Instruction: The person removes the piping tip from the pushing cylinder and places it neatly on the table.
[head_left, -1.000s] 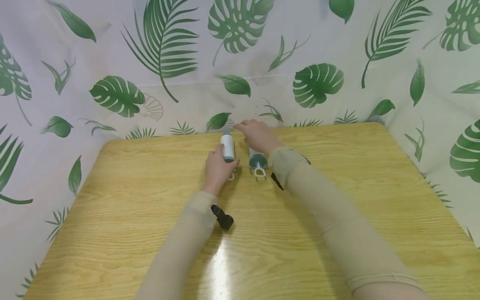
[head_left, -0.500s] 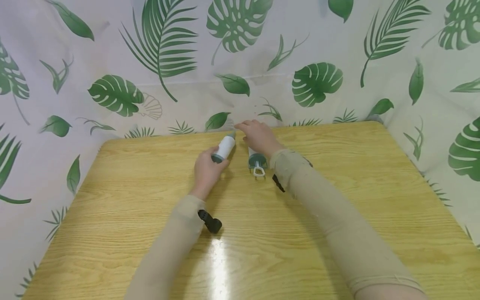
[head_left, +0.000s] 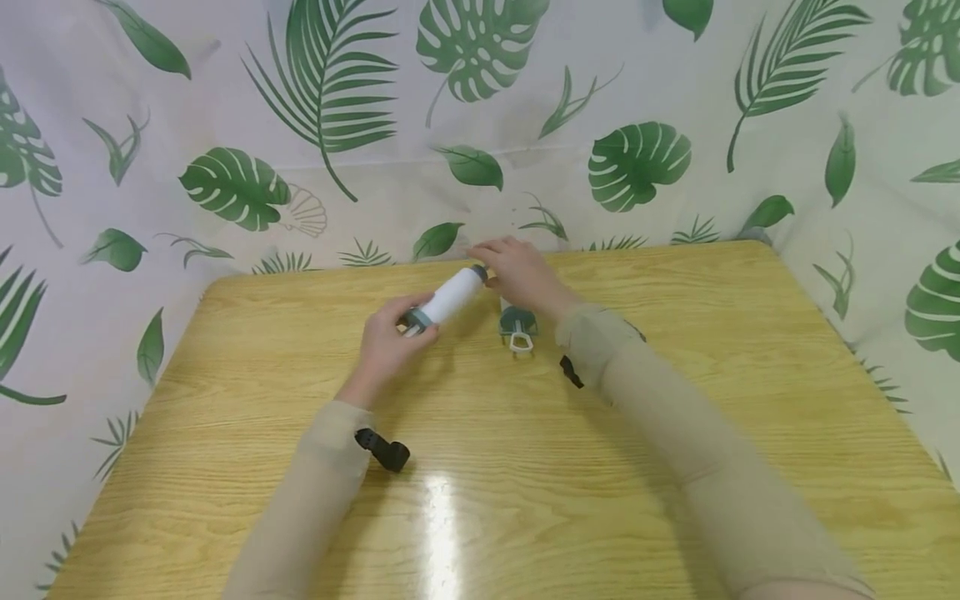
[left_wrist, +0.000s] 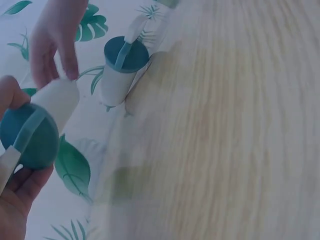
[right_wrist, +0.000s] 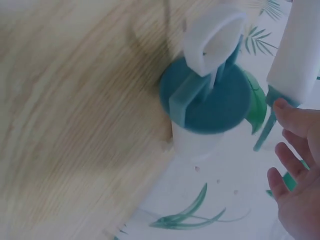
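My left hand (head_left: 386,337) holds a white syringe-like tube (head_left: 453,296) by its teal end cap (left_wrist: 37,137), which has a crossbar and a white handle. The tube is tilted, its other end up towards the right. At that end, the right wrist view shows a thin teal nozzle (right_wrist: 265,132). My right hand (head_left: 521,271) is beside the nozzle, thumb at its base and the other fingers loosely spread; firm contact cannot be told. A second similar tube (right_wrist: 205,100), with a teal cap and white ring handle (right_wrist: 212,40), lies on the table below my right hand.
The wooden table (head_left: 480,433) reaches back to a leaf-printed cloth (head_left: 517,108) hanging behind it. The second tube lies near the table's back edge. Black straps are on both sleeves.
My left hand has lifted its tube from beside the second one, moved left and tilted it, bringing the nozzle end to my right hand. My right hand has stayed nearly in place.
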